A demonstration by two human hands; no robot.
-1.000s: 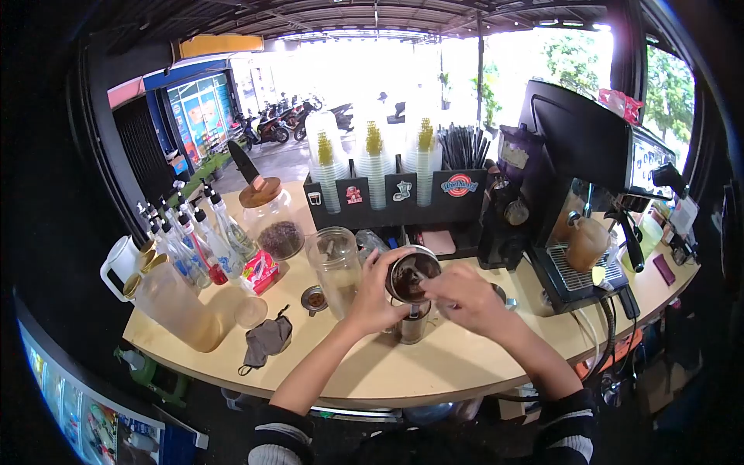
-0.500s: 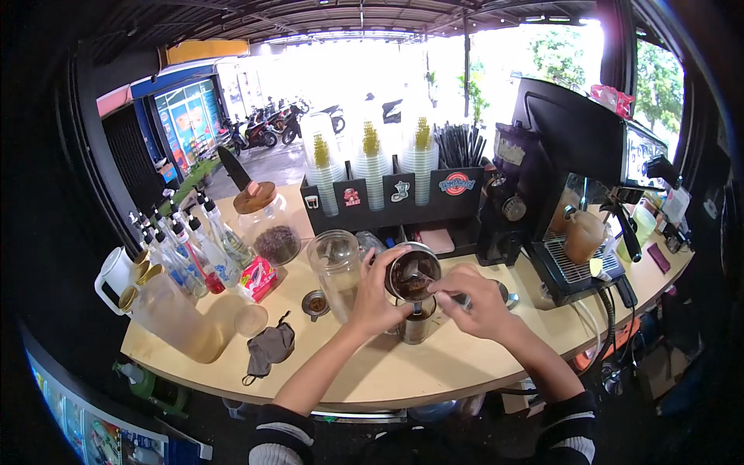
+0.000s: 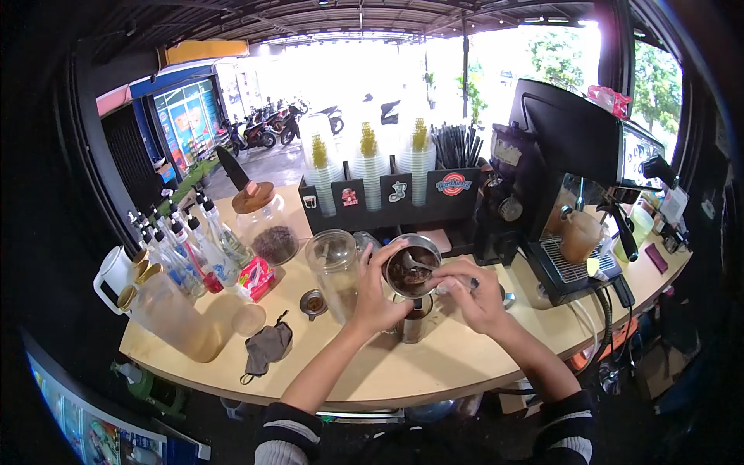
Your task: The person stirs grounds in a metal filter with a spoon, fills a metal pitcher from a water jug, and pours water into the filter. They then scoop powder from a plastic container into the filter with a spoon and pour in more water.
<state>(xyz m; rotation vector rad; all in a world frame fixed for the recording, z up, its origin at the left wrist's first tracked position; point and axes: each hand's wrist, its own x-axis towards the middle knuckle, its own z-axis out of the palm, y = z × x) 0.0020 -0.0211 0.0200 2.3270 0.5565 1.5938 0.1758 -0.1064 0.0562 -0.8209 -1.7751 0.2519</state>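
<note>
- Black striped sleeves (image 3: 288,435) are closest, over the bench (image 3: 465,372).
- A small glass (image 3: 413,330) looks brown inside; I can't tell how full.
- Just above it, the left hand (image 3: 375,304) grips a round cup (image 3: 423,249).
- Brown stuff (image 3: 411,280) is in the cup, so it isn't all out.
- The right hand (image 3: 483,304), apart, pinches a spoon (image 3: 408,260) there.
- Behind, a black rack (image 3: 360,218).

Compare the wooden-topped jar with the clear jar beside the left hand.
The wooden-topped jar has a brown lid; the clear jar has no wooden top. The wooden-topped jar holds dark bits, while the clear jar shows none. The wooden-topped jar stands nearer the pump bottles, the clear jar nearer the left hand. Both are see-through.
</note>
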